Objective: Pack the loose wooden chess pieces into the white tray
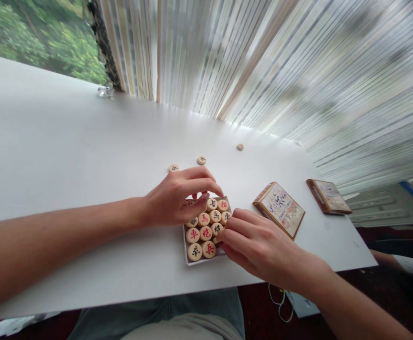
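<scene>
A small white tray (186, 249) near the table's front edge holds several round wooden Chinese chess pieces (205, 233) with red and black characters. My left hand (176, 197) hovers over the tray's far left part, fingers curled and pinched on a piece that is mostly hidden. My right hand (254, 243) rests at the tray's right side, fingers bent with tips touching the pieces on that edge. Three loose pieces lie farther back on the table: one (173, 167), another (201, 160) and a third (240, 147).
A brown box lid (279, 209) with printed art lies right of the tray; a second brown box part (329, 196) sits near the table's right edge. A small clear object (105, 91) stands at the window. Striped curtains hang behind. Cables dangle below the front edge.
</scene>
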`<state>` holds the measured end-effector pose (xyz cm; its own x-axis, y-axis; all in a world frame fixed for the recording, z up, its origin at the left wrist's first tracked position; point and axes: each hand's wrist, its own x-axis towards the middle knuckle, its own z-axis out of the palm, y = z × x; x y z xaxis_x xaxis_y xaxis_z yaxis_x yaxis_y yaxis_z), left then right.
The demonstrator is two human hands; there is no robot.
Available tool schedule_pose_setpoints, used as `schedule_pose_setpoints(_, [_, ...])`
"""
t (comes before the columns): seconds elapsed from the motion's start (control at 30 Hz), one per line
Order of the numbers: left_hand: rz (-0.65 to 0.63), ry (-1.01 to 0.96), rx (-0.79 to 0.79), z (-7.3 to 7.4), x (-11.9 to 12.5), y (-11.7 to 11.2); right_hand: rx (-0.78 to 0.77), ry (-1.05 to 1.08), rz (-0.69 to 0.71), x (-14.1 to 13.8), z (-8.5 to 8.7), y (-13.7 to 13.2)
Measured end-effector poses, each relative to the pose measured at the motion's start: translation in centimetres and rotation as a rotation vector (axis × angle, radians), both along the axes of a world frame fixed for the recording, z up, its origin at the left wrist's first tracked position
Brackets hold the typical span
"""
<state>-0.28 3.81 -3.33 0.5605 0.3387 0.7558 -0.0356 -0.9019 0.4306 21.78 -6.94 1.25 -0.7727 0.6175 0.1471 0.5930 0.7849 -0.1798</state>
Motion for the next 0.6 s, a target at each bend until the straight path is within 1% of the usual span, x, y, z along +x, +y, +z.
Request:
schedule_pose_setpoints(0.17, [-0.009, 0.004, -0.009, -0.1, 0.0, 0.0, -0.033, 0.046, -0.011, 0.2, 0.0, 0.0])
schedule_pose_setpoints(0.4, [-0.015, 0.011, -0.005, -0.2, -0.1, 0.1, -0.144, 0.132, -0.030, 0.5, -0.1, -0.1])
schedule_pose_setpoints(0.6, [-0.017, 0.020, -0.005, -0.2, -0.1, 0.1, -0.325, 0.158, -0.067, 1.0, 0.1, 0.4])
